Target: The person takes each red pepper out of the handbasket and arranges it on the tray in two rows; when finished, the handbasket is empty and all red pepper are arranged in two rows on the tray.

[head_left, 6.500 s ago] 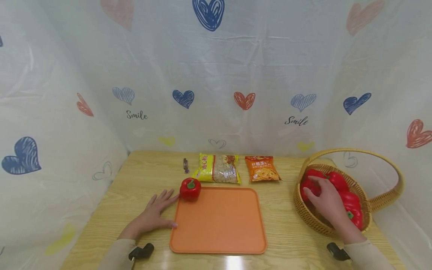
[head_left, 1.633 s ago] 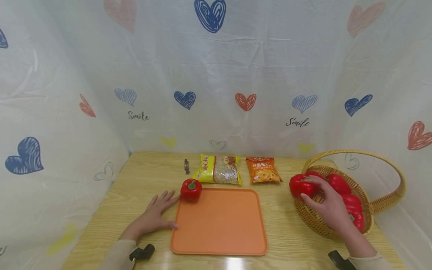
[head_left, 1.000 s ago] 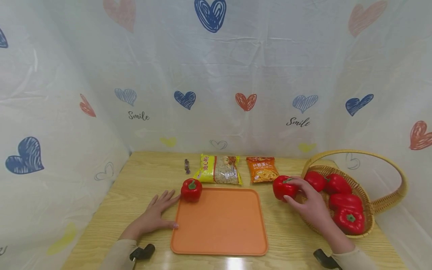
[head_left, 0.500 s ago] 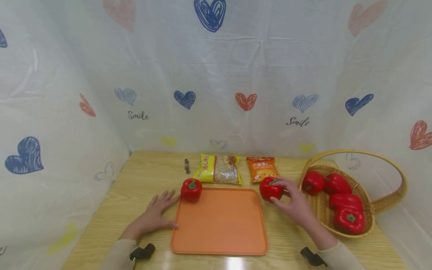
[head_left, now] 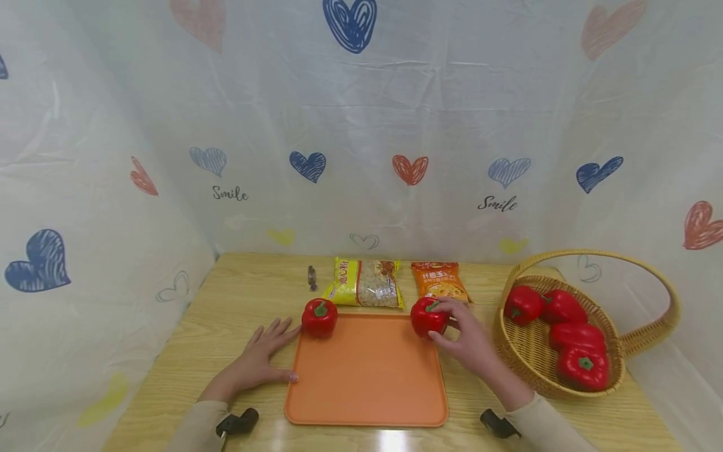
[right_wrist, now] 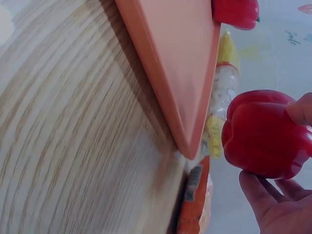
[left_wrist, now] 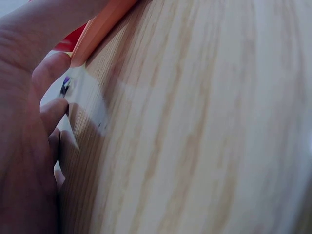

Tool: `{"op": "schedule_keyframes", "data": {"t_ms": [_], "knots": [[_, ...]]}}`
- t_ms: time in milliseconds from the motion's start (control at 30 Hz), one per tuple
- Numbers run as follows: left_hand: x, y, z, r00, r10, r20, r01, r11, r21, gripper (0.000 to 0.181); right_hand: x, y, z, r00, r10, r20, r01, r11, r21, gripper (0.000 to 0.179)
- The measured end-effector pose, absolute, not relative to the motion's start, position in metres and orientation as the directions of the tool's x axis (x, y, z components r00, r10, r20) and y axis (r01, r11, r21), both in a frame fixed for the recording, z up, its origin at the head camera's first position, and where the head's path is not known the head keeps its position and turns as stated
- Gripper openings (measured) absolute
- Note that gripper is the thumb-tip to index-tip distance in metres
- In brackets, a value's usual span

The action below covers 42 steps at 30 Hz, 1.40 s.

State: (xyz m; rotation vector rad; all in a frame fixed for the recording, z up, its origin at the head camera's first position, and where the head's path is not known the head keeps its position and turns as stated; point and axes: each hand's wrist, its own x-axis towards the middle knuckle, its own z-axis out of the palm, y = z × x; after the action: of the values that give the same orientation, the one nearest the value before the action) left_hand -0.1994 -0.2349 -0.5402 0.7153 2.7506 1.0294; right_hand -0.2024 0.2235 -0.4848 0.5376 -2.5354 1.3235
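Observation:
An orange tray [head_left: 367,376] lies on the wooden table, with one red bell pepper [head_left: 319,318] at its far left corner. My left hand [head_left: 255,359] rests beside the tray's left edge, fingers spread, the thumb touching the rim. Over the far right corner of the tray, my right hand [head_left: 469,336] holds a second red bell pepper [right_wrist: 265,134] between thumb and fingers. In the right wrist view this pepper appears raised above the tray corner. Several more red peppers [head_left: 584,368] lie in a wicker basket [head_left: 531,358] at the right.
Behind the tray lie a yellow food bag [head_left: 364,282] and an orange snack bag [head_left: 439,280]. A small dark wrapped item [head_left: 312,277] sits to their left. The basket's tall handle [head_left: 649,333] leans right. A heart-patterned curtain [head_left: 361,125] surrounds the table.
My right hand has taken a bell pepper out of the basket and carried it left to the tray's far right corner. My left hand has stayed in place.

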Motion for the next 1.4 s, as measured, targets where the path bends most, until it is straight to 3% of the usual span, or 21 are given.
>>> {"op": "schedule_keyframes", "data": {"t_ms": [433,833,1400], "knots": [[-0.200,-0.236,-0.540,-0.883,0.466,0.047,0.383,0.661,0.645,0.099,-0.210,0.189,-0.488,-0.917,-0.250,0.311,-0.398,0.541,-0.741,0.043],[-0.199,-0.236,-0.541,-0.883,0.468,0.047,0.383,0.657,0.649,0.098,-0.220,0.161,-0.497,-0.887,-0.320,0.332,-0.454,0.482,-0.749,0.043],[-0.200,-0.237,-0.541,-0.877,0.477,0.059,0.398,0.653,0.644,0.100,-0.229,0.128,-0.501,-0.891,-0.344,0.295,-0.445,0.544,-0.711,0.042]]}}
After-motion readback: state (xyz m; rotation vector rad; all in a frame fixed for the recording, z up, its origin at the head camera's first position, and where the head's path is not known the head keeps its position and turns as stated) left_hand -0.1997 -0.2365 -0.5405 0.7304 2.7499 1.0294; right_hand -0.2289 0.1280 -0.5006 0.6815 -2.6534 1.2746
